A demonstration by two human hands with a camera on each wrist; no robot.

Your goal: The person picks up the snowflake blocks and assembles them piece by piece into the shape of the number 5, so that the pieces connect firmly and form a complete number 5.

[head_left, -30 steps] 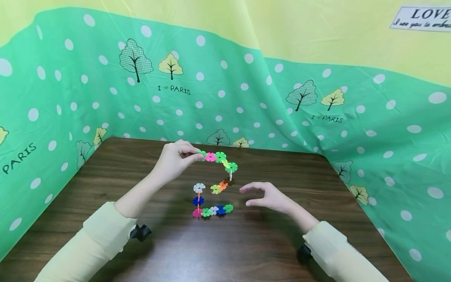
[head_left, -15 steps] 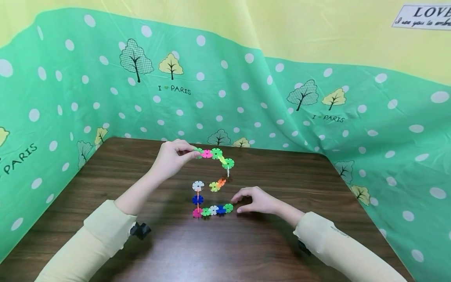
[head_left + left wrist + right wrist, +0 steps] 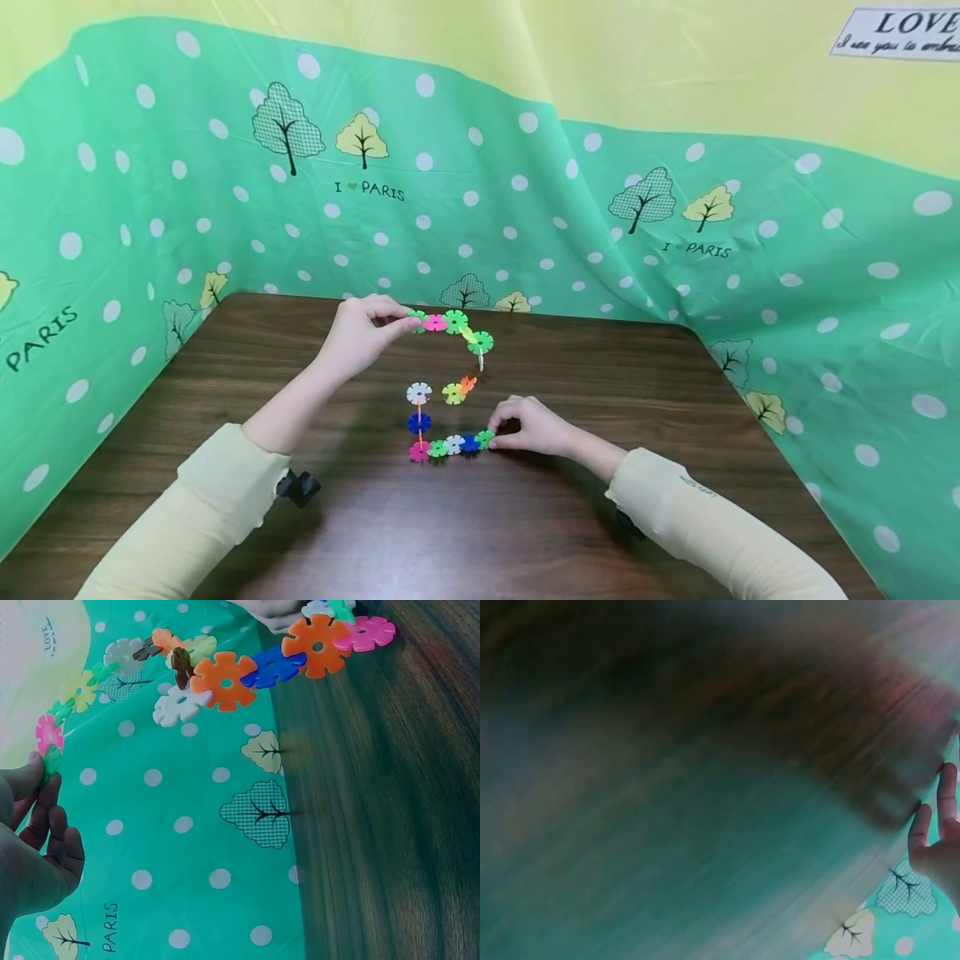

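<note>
A chain of interlocking flower-shaped plastic discs (image 3: 453, 444) winds in a 2-like shape, upright above the tabletop. My left hand (image 3: 365, 335) pinches the green disc at its upper end between thumb and finger, other fingers loosely bent. My right hand (image 3: 536, 427) has thumb and fingertips on the green end disc (image 3: 484, 439) at the lower right. In the left wrist view the left hand (image 3: 37, 840) grips the green end disc (image 3: 50, 764); orange discs (image 3: 318, 646) and a brown disc (image 3: 181, 668) show along the chain. Only fingers of the right hand (image 3: 937, 840) show in the blurred right wrist view.
The dark wooden table (image 3: 480, 533) spreads under both hands. A green and yellow curtain (image 3: 450, 208) with white dots and printed trees surrounds its back and sides. Dark wrist devices (image 3: 298, 488) sit at the sleeve cuffs.
My right hand has moved left and slightly down, from a gap beside the chain onto its lower green end disc. My left hand and the chain's upper part have shifted slightly left and back.
</note>
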